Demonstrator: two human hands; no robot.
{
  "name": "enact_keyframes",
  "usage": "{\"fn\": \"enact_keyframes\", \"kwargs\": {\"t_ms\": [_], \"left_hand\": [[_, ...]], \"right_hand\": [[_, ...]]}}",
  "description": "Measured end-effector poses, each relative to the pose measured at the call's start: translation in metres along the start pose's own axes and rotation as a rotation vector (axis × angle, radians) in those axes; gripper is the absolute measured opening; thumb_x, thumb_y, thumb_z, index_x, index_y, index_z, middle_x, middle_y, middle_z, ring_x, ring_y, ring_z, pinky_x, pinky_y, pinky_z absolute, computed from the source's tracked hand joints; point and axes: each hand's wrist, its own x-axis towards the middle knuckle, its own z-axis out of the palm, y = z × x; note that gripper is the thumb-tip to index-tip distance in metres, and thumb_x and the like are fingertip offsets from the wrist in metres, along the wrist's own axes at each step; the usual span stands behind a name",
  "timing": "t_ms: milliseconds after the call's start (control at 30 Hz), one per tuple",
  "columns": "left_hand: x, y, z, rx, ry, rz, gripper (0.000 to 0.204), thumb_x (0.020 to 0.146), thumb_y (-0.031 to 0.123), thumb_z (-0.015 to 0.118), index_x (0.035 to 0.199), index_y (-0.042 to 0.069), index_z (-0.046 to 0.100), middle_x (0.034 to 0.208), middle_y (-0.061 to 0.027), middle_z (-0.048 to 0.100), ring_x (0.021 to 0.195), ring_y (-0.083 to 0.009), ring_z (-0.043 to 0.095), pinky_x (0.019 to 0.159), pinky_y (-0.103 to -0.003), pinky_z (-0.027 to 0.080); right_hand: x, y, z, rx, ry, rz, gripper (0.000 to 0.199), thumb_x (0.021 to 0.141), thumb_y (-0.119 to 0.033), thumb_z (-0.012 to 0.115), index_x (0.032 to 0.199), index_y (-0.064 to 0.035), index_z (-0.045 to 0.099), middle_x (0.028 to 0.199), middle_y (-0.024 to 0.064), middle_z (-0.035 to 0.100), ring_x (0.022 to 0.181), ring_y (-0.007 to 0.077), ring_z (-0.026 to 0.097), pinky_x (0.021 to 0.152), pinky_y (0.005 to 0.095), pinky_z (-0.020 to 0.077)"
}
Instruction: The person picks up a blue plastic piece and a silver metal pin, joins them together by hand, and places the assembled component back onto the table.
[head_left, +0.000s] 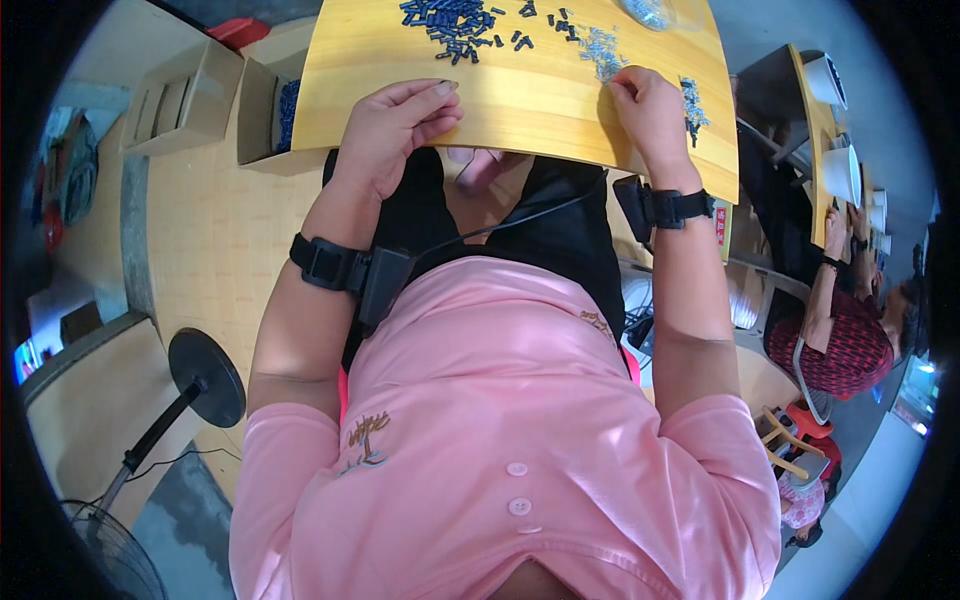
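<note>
Over the near left part of the wooden table (520,95), my left hand (400,125) is closed, thumb against forefinger. A small dark piece shows at its fingertips, mostly covered. My right hand (648,115) pinches at the near edge of a scatter of small clear plastic pieces (603,48); its fingertips hide whatever they grip. Beyond my left hand lies a heap of small black plastic parts (445,22), with several loose ones spread to its right. Right of my right hand is a pile of clear pieces with black ends (692,105).
A clear round container (648,12) of small pieces stands at the table's far right. Left of the table are an open cardboard box (262,110) with blue items and another box (185,95). A fan (115,550) stands lower left. Another person (835,340) sits at a table on the right.
</note>
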Motion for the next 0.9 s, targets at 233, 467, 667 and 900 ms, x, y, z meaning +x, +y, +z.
{"fn": "enact_keyframes", "kwargs": {"t_ms": [233, 467, 667, 900], "left_hand": [[0.002, -0.004, -0.004, -0.009, -0.033, 0.007, 0.022, 0.086, 0.015, 0.06, 0.101, -0.002, 0.062, 0.091, -0.0072, 0.064, 0.081, -0.013, 0.062, 0.073, -0.023, 0.052], [0.001, -0.004, -0.003, -0.006, -0.018, 0.031, 0.022, 0.087, 0.015, 0.059, 0.101, -0.002, 0.061, 0.091, -0.0073, 0.064, 0.083, -0.0137, 0.062, 0.074, -0.023, 0.052], [0.001, -0.004, -0.004, 0.001, -0.013, 0.023, 0.023, 0.087, 0.014, 0.059, 0.102, -0.002, 0.06, 0.093, -0.0076, 0.064, 0.084, -0.014, 0.062, 0.075, -0.023, 0.052], [0.001, -0.004, -0.004, -0.005, -0.03, 0.047, 0.025, 0.086, 0.014, 0.06, 0.104, -0.003, 0.06, 0.094, -0.0078, 0.063, 0.084, -0.0141, 0.062, 0.076, -0.023, 0.053]], "right_hand": [[-0.009, -0.005, 0.0, 0.094, -0.042, 0.046, 0.013, 0.076, -0.012, 0.059, 0.08, -0.0012, 0.064, 0.078, 0.0205, 0.062, 0.073, 0.0358, 0.061, 0.068, 0.0389, 0.049], [-0.02, 0.018, -0.008, 0.16, -0.077, 0.166, 0.016, 0.077, -0.016, 0.063, 0.083, -0.0016, 0.065, 0.072, 0.015, 0.064, 0.065, 0.0272, 0.063, 0.063, 0.0322, 0.0492], [-0.021, 0.017, -0.013, 0.208, -0.016, 0.137, 0.016, 0.075, -0.017, 0.065, 0.083, -0.003, 0.067, 0.074, 0.0135, 0.065, 0.066, 0.0247, 0.063, 0.063, 0.0312, 0.0492], [-0.018, 0.014, -0.006, 0.07, -0.019, -0.132, 0.013, 0.071, -0.012, 0.063, 0.079, -0.0024, 0.066, 0.075, 0.0161, 0.062, 0.071, 0.0306, 0.061, 0.066, 0.0352, 0.0492]]}}
